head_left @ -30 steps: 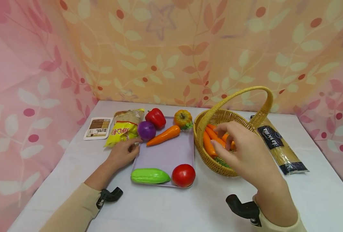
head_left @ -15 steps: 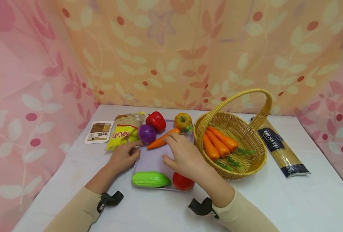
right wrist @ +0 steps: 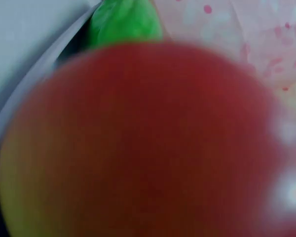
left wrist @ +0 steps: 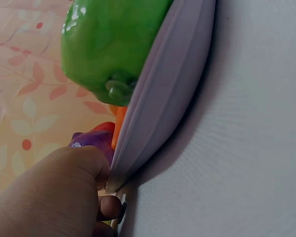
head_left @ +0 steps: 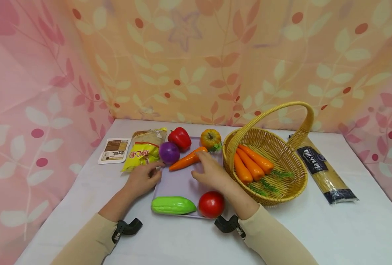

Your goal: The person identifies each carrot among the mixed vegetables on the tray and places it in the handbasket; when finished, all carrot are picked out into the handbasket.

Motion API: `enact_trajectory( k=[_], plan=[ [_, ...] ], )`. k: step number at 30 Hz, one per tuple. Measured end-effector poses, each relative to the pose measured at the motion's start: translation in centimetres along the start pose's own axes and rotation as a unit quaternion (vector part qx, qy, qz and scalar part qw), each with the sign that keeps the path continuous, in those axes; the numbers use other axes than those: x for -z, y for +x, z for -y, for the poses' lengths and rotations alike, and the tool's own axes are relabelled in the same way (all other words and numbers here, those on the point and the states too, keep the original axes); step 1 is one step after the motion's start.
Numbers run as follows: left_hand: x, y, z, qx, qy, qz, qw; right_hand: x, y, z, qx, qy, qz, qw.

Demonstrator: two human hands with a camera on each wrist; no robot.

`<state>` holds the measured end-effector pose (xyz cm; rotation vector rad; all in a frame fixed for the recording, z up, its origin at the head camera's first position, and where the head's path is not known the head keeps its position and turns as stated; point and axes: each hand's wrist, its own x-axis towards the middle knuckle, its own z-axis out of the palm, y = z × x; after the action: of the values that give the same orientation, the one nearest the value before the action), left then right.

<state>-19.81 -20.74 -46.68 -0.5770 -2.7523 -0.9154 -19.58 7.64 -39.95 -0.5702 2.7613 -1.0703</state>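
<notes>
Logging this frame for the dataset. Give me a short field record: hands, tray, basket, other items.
left hand: grips the left edge of the tray
right hand: on the tray, fingers touching the carrot
tray contents: carrot, purple onion, red pepper, pumpkin, green gourd, tomato
basket: three carrots inside
other items: yellow packet, pasta pack

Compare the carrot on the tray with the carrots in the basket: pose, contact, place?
The carrot on the tray lies alone on the lilac tray, slanting up to the right, with the right hand at its end. The carrots in the basket are three, packed side by side in the wicker basket, slanting the other way, with no hand on them. All are orange and alike in shape.
</notes>
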Motion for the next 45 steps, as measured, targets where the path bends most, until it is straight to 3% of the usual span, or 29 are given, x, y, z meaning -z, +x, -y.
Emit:
enact_trajectory(
  k=[5, 11, 15, 24, 31, 38, 45],
  plan=[
    [-0.1, 0.1, 0.0, 0.002, 0.001, 0.002, 1.0000, 0.1, 0.2, -0.3, 0.031, -0.008, -0.025, 0.9992],
    [0.1, 0.1, -0.1, 0.010, 0.002, 0.009, 0.9999, -0.6, 0.8, -1.5, 0.038, -0.027, 0.014, 0.9988],
    [0.2, 0.0, -0.2, 0.013, 0.000, 0.009, 0.9999, -0.6, 0.6, -1.1, 0.034, -0.059, 0.024, 0.9974],
    [0.1, 0.0, -0.1, 0.013, -0.004, 0.010, 0.9999, 0.2, -0.5, 0.4, -0.025, -0.174, 0.024, 0.9841],
    [0.2, 0.0, -0.2, 0.011, -0.002, 0.008, 0.9999, 0.8, -0.9, 1.1, -0.049, -0.210, 0.033, 0.9759],
    [0.1, 0.0, -0.2, 0.018, -0.002, 0.011, 0.9998, 3.9, -3.9, 4.2, -0.029, -0.186, 0.053, 0.9806],
    [0.1, 0.0, 0.0, 0.016, -0.007, 0.012, 0.9998, 9.1, -8.8, 6.5, 0.039, -0.108, 0.037, 0.9927]
  ],
)
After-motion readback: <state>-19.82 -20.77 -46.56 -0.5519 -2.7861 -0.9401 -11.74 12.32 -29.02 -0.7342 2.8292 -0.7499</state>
